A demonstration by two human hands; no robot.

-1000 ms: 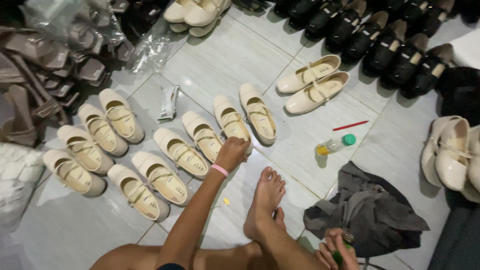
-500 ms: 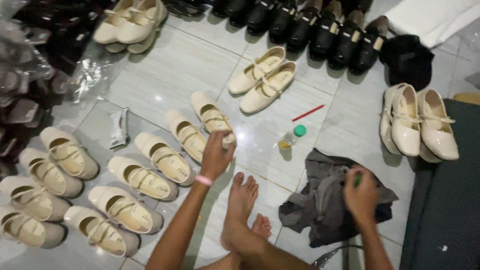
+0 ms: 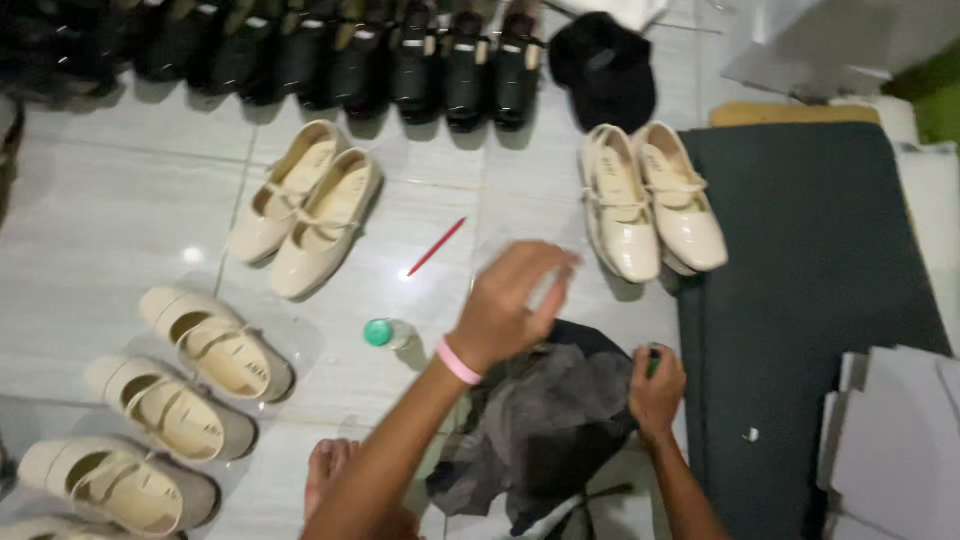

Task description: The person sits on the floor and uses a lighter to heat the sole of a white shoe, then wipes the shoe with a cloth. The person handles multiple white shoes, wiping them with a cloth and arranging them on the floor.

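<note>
White glossy floor tiles (image 3: pixel 120 220) fill most of my view, and many shoes stand on them. Along the top edge I see a row of black shoes (image 3: pixel 400 60), and next to it a black cap (image 3: pixel 605 70). One cream pair (image 3: pixel 305 205) lies on the left of the middle, and another cream pair (image 3: pixel 655 200) stands just beside a dark green mat (image 3: pixel 810 280). More cream shoes (image 3: pixel 180 390) are lined at the lower left.

My left hand (image 3: pixel 515 305) hangs in the air above the floor, with a pink band (image 3: pixel 458 362) on the wrist. Its fingers (image 3: pixel 555 275) are bent loosely and partly open; the picture is blurred there, so I cannot tell if they hold something. Under it lies a dark grey cloth (image 3: pixel 540 430), crumpled on the tiles.

My right hand (image 3: pixel 655 390) is at the right edge of this cloth. Its fingers are closed around a small green object (image 3: pixel 653 360), and I cannot say what it is.

For containers, I find only a small clear bottle (image 3: pixel 390 333) with a green cap, lying on its side near the cloth, left of my left hand. Its content I cannot see. A thin red stick (image 3: pixel 437 246) lies on the floor above it. A bare foot (image 3: pixel 330 470) shows at the bottom.
</note>
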